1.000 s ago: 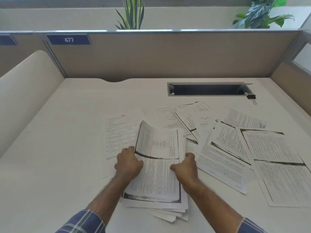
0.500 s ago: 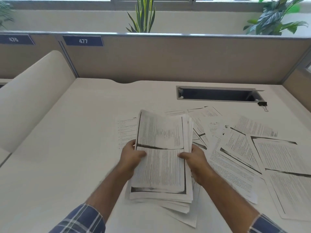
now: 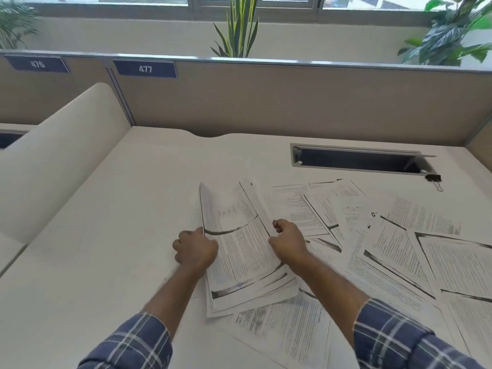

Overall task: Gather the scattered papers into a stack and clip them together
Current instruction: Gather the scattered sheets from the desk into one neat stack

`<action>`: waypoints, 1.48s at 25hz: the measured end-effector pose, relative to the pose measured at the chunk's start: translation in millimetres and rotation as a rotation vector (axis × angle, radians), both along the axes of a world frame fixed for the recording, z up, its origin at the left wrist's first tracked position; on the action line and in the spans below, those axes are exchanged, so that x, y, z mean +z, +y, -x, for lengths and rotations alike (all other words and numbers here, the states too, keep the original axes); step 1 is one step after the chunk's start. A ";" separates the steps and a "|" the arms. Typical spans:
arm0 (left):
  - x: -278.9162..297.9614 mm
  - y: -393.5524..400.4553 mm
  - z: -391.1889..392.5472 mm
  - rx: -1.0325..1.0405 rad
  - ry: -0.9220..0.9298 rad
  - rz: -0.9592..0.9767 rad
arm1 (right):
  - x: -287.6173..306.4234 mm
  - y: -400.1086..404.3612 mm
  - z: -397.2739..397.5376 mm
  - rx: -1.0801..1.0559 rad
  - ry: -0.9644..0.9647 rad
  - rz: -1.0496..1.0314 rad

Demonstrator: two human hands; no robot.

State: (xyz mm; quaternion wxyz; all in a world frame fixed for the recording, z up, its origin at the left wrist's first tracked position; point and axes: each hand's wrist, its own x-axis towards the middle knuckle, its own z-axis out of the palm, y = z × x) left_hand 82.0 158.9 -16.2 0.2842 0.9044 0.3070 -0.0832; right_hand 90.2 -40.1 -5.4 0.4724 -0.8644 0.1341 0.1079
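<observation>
While both hands hold it at table (image 3: 111, 235) centre, the stack of papers (image 3: 239, 251) sits tilted, top edge leaning toward 11 o'clock, sheets bowed upward.
- Left hand (image 3: 195, 249): fingers curled, gripping stack's left edge, at 9 o'clock of stack.
- Right hand (image 3: 288, 239): fingers curled round stack's right edge, at 3 o'clock of stack.
- Loose papers (image 3: 399, 249): approx. a dozen sheets, overlapping, spread from 1 to 5 o'clock of stack; some lie under its lower edge.
- Binder clip (image 3: 434, 179): black, w/ wire handles, on table at 2 o'clock, well apart from stack, just beside the cable slot (image 3: 356, 161).
- Sleeves: blue plaid, both forearms bare.
- Partition w/ label "477" (image 3: 145, 69) at 11 o'clock; plants (image 3: 239, 27) behind.
</observation>
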 end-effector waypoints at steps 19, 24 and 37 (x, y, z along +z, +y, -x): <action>134.8 16.9 -3.1 -0.333 -0.333 0.829 | 27.9 -30.8 -8.9 0.027 -0.028 -0.836; 153.6 2.9 12.0 -0.518 -0.376 0.929 | 84.3 -62.4 -0.4 0.204 -0.192 -0.815; 90.5 -40.3 34.1 -0.487 -0.372 0.955 | 61.4 -121.1 56.3 0.077 -0.301 -0.562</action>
